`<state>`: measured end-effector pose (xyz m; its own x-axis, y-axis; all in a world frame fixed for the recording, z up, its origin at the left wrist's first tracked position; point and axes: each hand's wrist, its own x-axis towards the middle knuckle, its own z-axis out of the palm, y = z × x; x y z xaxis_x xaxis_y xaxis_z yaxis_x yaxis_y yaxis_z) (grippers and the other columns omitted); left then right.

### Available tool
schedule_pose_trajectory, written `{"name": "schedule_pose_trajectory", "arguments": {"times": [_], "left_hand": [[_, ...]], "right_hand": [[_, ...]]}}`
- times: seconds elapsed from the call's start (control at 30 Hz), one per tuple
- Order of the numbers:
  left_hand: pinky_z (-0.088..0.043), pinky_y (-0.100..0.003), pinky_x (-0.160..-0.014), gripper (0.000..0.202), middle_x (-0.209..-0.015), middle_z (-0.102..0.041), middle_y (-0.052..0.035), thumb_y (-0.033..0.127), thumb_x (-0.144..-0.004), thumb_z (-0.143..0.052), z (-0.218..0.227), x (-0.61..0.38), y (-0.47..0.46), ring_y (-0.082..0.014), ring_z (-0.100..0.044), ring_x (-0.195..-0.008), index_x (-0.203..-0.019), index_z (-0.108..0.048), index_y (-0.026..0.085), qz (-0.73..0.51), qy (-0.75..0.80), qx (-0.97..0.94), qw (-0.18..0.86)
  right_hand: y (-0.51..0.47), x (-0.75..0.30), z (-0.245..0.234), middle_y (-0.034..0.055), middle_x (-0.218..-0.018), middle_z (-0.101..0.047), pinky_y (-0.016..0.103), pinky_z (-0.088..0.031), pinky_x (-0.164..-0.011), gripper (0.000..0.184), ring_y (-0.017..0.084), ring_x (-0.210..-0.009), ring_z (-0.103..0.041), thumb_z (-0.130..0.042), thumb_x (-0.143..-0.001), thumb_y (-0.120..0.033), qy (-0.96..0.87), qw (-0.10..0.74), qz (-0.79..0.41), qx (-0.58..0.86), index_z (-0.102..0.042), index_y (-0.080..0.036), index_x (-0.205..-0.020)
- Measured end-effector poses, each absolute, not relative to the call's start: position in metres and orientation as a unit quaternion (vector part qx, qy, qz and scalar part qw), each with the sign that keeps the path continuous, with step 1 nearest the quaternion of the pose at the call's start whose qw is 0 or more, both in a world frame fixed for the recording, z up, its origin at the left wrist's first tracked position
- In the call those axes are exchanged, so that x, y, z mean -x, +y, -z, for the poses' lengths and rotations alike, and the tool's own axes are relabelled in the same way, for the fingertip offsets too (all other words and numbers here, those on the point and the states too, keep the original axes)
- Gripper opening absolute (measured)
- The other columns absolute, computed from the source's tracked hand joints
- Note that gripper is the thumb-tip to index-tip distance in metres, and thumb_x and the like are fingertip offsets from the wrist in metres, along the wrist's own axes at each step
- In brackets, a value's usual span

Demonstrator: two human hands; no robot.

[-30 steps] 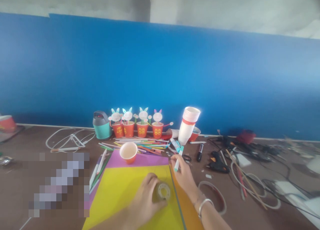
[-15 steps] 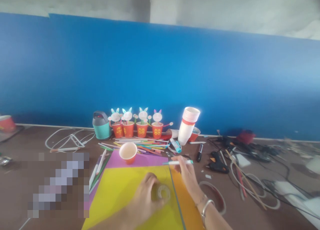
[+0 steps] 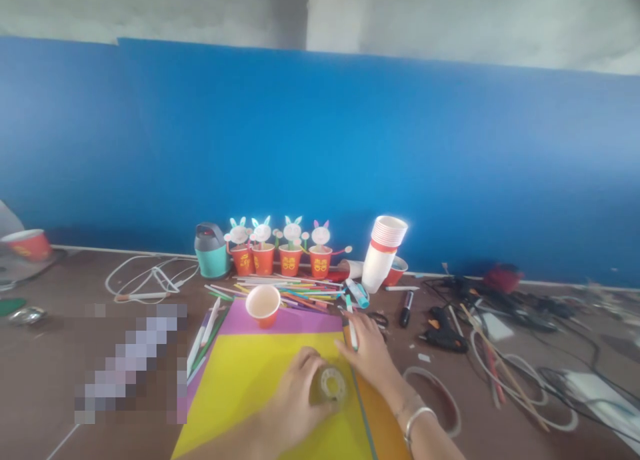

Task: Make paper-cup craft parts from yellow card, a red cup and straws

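Observation:
My left hand (image 3: 300, 387) is closed around the side of a clear roll of tape (image 3: 333, 385), held over the yellow sheet (image 3: 240, 367). My right hand (image 3: 373, 353) has its thumb and fingers apart. A white marker with a teal end (image 3: 353, 330) lies beneath its fingers, near the right edge of the sheets. Purple paper (image 3: 230, 320) shows under the yellow, and an orange sheet (image 3: 385, 420) sticks out to the right. An upright paper cup (image 3: 263, 307) stands at the back of the sheets.
Behind lie coloured sticks (image 3: 300, 289) and several red cups with rabbit figures (image 3: 290, 260). A tall cup stack (image 3: 383, 257) leans beside a blue item (image 3: 357, 293). Rightward are a black marker (image 3: 407, 309), a tape ring (image 3: 443, 397), a glue gun (image 3: 445, 333) and cables. A teal container (image 3: 213, 257) stands left.
My right hand has turned the marker from lying crosswise to pointing away, and its fingers have spread over it. My left hand still holds the tape. The view has shifted slightly left.

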<state>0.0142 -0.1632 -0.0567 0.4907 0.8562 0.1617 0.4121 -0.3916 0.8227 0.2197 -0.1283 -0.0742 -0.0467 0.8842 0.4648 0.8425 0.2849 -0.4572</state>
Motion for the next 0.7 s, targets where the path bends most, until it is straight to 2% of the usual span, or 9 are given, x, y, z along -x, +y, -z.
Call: {"name": "schedule_pose_trajectory", "arguments": {"times": [0.07,0.13,0.27,0.33,0.4,0.5,0.57,0.6,0.7], "left_hand": [[-0.043,-0.037,-0.094,0.044,-0.109,-0.056,-0.0096,0.015,-0.063,-0.075,0.059,-0.014,-0.164,-0.0247,-0.055,-0.104,-0.102,-0.055,0.019,-0.295,0.408,-0.781,0.369],[-0.043,-0.038,-0.095,0.048,-0.113,-0.055,-0.0108,0.018,-0.064,-0.075,0.059,-0.013,-0.163,-0.0254,-0.055,-0.106,-0.107,-0.054,0.019,-0.288,0.407,-0.783,0.371],[-0.045,-0.039,-0.091,0.049,-0.116,-0.058,-0.0115,0.019,-0.065,-0.072,0.045,-0.012,-0.163,-0.0252,-0.058,-0.1,-0.111,-0.055,0.02,-0.275,0.43,-0.781,0.361],[-0.046,-0.036,-0.087,0.033,-0.105,-0.064,-0.0092,0.017,-0.068,-0.066,0.027,-0.008,-0.164,-0.024,-0.061,-0.093,-0.1,-0.061,0.02,-0.261,0.444,-0.785,0.345],[-0.047,-0.029,-0.076,0.014,-0.087,-0.069,-0.004,0.02,-0.079,-0.052,0.003,0.002,-0.162,-0.0198,-0.064,-0.082,-0.084,-0.065,0.021,-0.231,0.437,-0.792,0.358],[-0.044,-0.024,-0.062,0.028,-0.074,-0.07,0.0,0.033,-0.087,-0.042,-0.03,0.036,-0.147,-0.0172,-0.064,-0.068,-0.079,-0.066,0.021,-0.163,0.46,-0.785,0.381],[-0.042,-0.024,-0.057,0.033,-0.07,-0.069,0.0,0.041,-0.087,-0.04,-0.04,0.069,-0.128,-0.0179,-0.064,-0.064,-0.077,-0.064,0.021,-0.132,0.556,-0.765,0.298],[-0.042,-0.025,-0.06,0.032,-0.069,-0.069,-0.0002,0.042,-0.085,-0.042,-0.041,0.087,-0.117,-0.0194,-0.065,-0.068,-0.073,-0.063,0.022,-0.113,0.634,-0.738,0.202],[-0.043,-0.035,-0.068,0.031,-0.085,-0.07,-0.0115,0.041,-0.084,-0.039,-0.029,0.131,-0.087,-0.0326,-0.064,-0.086,-0.079,-0.061,0.02,-0.1,0.728,-0.668,0.114]], "right_hand": [[-0.127,-0.222,0.079,0.0128,-0.115,-0.061,0.046,-0.044,-0.092,0.041,0.03,-0.107,-0.054,-0.059,-0.079,-0.032,-0.722,0.321,-0.006,0.613,-0.059,-0.018,-0.118],[-0.125,-0.224,0.085,0.0125,-0.114,-0.063,0.046,-0.044,-0.091,0.034,0.029,-0.106,-0.055,-0.054,-0.082,-0.026,-0.717,0.306,0.014,0.627,-0.063,-0.019,-0.114],[-0.123,-0.224,0.093,0.0094,-0.118,-0.063,0.044,-0.043,-0.092,0.035,0.028,-0.108,-0.054,-0.05,-0.08,-0.017,-0.705,0.287,0.041,0.647,-0.066,-0.024,-0.109],[-0.123,-0.224,0.094,0.0093,-0.12,-0.062,0.042,-0.043,-0.093,0.034,0.028,-0.11,-0.053,-0.05,-0.079,-0.017,-0.704,0.284,0.055,0.648,-0.067,-0.024,-0.107],[-0.124,-0.224,0.094,0.0113,-0.12,-0.061,0.042,-0.043,-0.093,0.032,0.029,-0.111,-0.053,-0.05,-0.079,-0.017,-0.707,0.284,0.066,0.644,-0.067,-0.022,-0.106],[-0.125,-0.224,0.093,0.0121,-0.12,-0.061,0.042,-0.043,-0.094,0.031,0.028,-0.111,-0.053,-0.049,-0.081,-0.016,-0.712,0.291,0.072,0.635,-0.067,-0.02,-0.106],[-0.125,-0.225,0.091,0.0117,-0.119,-0.061,0.041,-0.042,-0.095,0.03,0.028,-0.111,-0.053,-0.05,-0.081,-0.017,-0.713,0.296,0.07,0.632,-0.067,-0.02,-0.106],[-0.125,-0.225,0.091,0.0117,-0.119,-0.061,0.042,-0.042,-0.094,0.03,0.028,-0.112,-0.053,-0.049,-0.082,-0.017,-0.715,0.296,0.068,0.63,-0.067,-0.02,-0.105],[-0.124,-0.225,0.089,0.0136,-0.118,-0.061,0.044,-0.043,-0.092,0.027,0.029,-0.111,-0.053,-0.048,-0.083,-0.017,-0.717,0.294,0.059,0.629,-0.068,-0.019,-0.1]]}}
